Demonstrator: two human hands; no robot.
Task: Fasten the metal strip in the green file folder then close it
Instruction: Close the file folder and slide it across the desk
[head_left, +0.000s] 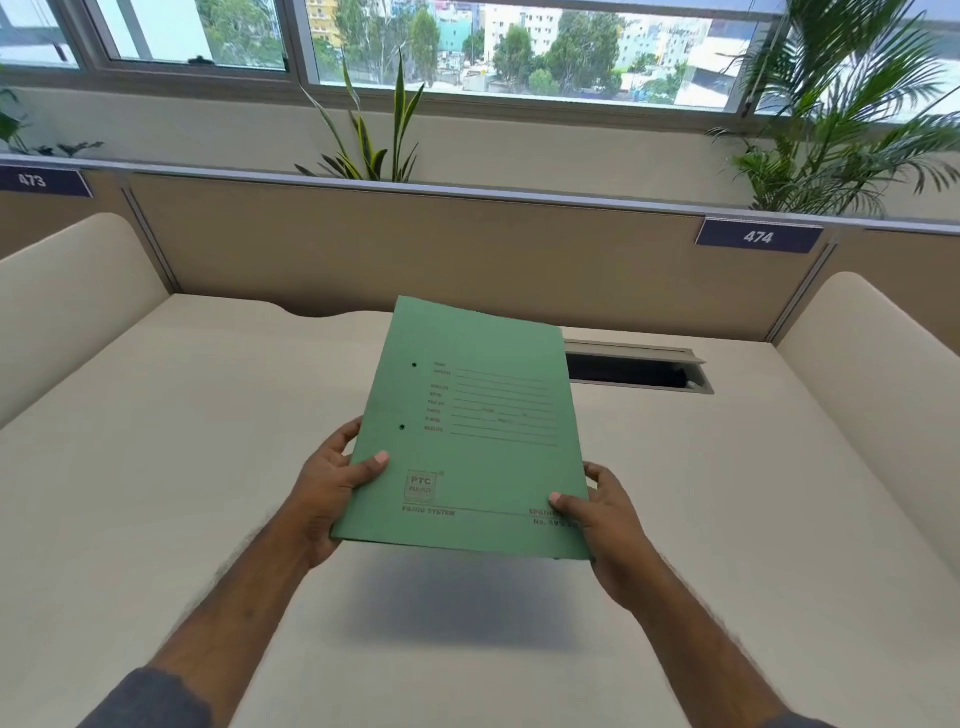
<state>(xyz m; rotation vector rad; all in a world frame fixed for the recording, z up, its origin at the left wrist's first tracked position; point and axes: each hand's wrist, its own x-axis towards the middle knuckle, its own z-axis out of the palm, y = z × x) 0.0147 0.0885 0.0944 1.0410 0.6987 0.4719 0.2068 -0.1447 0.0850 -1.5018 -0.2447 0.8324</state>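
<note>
- While it is held shut above the bench (208, 467) at the centre of the frame, the green file folder (467, 426) is gripped at its two lower corners.
- The lower-left corner is pinched by the left hand (332, 488), thumb on the cover.
- The lower-right corner is clasped likewise by the right hand (605, 525).
- The metal strip is not seen; only two punched holes (414, 365) are shown near the left edge.
- The two-handed hold probably serves to keep the thin cover flat and level.

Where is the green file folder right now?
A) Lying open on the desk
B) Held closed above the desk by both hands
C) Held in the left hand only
B: the green file folder is closed, gripped by the left hand and right hand, its shadow on the desk.
</note>
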